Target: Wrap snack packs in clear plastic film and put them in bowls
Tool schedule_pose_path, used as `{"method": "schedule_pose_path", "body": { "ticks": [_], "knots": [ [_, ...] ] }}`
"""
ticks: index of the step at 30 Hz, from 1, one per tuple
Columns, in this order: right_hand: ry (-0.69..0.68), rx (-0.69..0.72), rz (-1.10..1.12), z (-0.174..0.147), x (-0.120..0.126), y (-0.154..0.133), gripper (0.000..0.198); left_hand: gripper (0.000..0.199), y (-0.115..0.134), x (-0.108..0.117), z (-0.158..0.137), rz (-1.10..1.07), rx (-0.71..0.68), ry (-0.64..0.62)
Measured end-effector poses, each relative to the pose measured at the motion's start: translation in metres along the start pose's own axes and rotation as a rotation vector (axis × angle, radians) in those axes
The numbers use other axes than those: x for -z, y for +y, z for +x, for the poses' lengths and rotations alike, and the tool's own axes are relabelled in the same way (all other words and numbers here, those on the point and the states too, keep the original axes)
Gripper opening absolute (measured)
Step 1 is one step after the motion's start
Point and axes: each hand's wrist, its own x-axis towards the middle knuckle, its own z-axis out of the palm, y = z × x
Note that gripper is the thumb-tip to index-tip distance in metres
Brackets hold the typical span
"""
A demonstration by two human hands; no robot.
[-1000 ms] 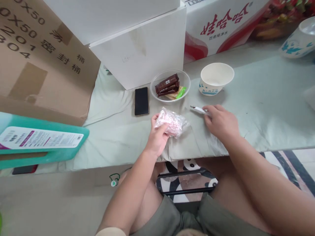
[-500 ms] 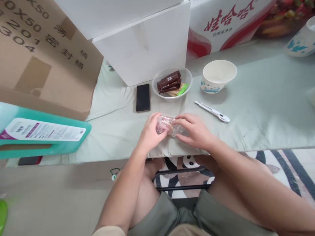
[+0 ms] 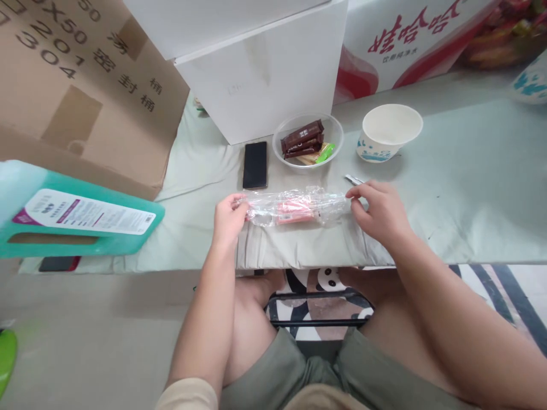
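A sheet of clear plastic wrap (image 3: 260, 212) is stretched sideways over the table's front part. Inside or under it lies a small pink packet (image 3: 296, 210); which of the two I cannot tell. My left hand (image 3: 229, 219) pinches the wrap's left end, and my right hand (image 3: 378, 209) pinches its right end. Just behind my right hand a white utility knife (image 3: 354, 180) shows only its tip, the rest being covered. Beyond the wrap stands a clear plastic bowl (image 3: 277, 154) with brown-wrapped snack bars (image 3: 302, 136) and a green-and-yellow packet (image 3: 322, 154).
A black phone (image 3: 255, 165) lies left of the bowl, a white paper bowl (image 3: 384, 142) to its right. White and printed cartons line the back. A cardboard box (image 3: 98, 125) and a green jug (image 3: 85, 219) occupy the left.
My hands have moved apart, drawing the crumpled plastic out into a long strip with the pink packet showing. My right hand now covers most of the knife. The view has shifted slightly.
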Motion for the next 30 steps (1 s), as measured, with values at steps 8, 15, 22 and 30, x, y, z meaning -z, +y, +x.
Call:
{"method": "schedule_pose_path", "body": {
  "ticks": [8,15,22,30],
  "knots": [
    [-0.107,0.053,0.105,0.010,-0.016,-0.022,0.039,0.044,0.001,0.001,-0.005,0.322,-0.479,-0.186],
    [-0.019,0.219,0.306,-0.004,0.008,-0.039,0.011,0.008,0.011,0.008,-0.021,0.249,-0.575,-0.228],
    [-0.660,0.291,0.319,-0.015,0.020,-0.042,0.020,0.007,0.019,0.029,-0.043,0.256,-0.391,-0.560],
    [-0.242,-0.008,0.039,-0.008,-0.004,-0.039,0.037,0.030,0.018,0.019,-0.039,0.612,-0.637,-0.327]
  ]
}}
